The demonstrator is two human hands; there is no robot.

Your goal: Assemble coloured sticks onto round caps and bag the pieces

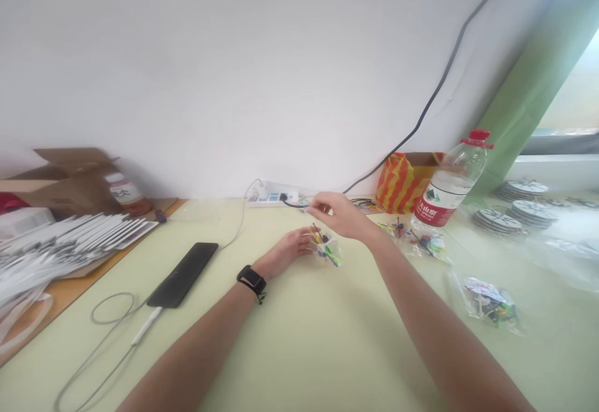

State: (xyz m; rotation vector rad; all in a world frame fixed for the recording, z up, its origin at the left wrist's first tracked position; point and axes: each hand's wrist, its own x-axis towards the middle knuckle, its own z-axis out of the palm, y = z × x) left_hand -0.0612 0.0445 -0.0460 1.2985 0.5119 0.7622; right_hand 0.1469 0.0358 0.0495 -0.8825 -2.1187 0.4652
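Observation:
Near the middle of the pale green table, my left hand (291, 248) has its fingers closed on a small clear plastic bag (330, 252). Colourful pieces show through the bag: green, blue, white and dark ones. Just above it hovers my right hand (339, 213), thumb and fingertips pinched together. Whatever those fingertips hold, if anything, is too small to make out. A black band circles my left wrist.
More bags of coloured pieces (493, 303) lie to the right, beside a large water bottle (444, 187) and a striped bag (397, 181). Stacked discs (498, 220) stand farther right. A power strip (271, 195) sits by the wall; a cabled black phone (185, 274) lies left.

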